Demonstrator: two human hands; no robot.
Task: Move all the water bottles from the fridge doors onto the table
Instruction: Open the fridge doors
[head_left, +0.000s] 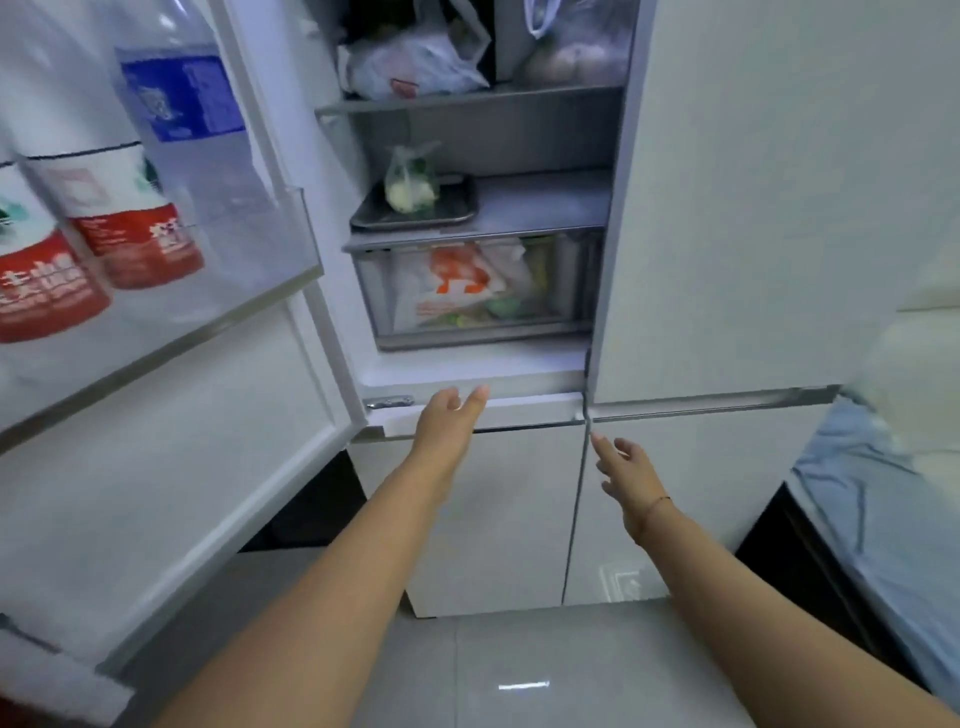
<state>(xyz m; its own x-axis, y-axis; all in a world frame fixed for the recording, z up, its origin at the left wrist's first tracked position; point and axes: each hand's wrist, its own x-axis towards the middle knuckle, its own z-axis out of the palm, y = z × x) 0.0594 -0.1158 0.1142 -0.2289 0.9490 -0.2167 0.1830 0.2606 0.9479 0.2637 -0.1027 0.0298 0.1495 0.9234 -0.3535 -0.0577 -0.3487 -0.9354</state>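
Note:
The left fridge door (171, 467) stands wide open at the left. Its clear door shelf (291, 244) holds three water bottles: one with a blue label (182, 98) and two with red labels (140, 234) (41, 280). My left hand (449, 415) is stretched out empty, fingers apart, in front of the lower edge of the open fridge compartment. My right hand (626, 478) is also empty with fingers spread, near the seam between the two lower doors. The right fridge door (753, 197) is closed.
Inside the fridge are shelves with plastic bags (415, 62), a dark tray (415, 213) bearing a bagged item, and a clear drawer (478, 291) with packages. A surface with a light blue cloth (872, 488) is at the right. Grey tiled floor (519, 670) lies below.

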